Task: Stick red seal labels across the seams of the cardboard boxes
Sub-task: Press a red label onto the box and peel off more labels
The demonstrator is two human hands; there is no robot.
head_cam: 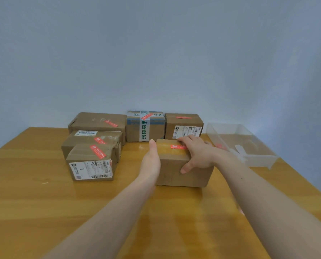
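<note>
My left hand (150, 161) lay flat against the box (182, 165); my right (197, 154) gripped its top, best pressing the label (178, 146) flat.

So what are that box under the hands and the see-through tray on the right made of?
The box looks like brown cardboard, matte, with creased sides and a red label on top. The tray seems to be clear plastic: the table and wall show through its glossy walls. The table looks like varnished wood, though it may be laminate.
</note>
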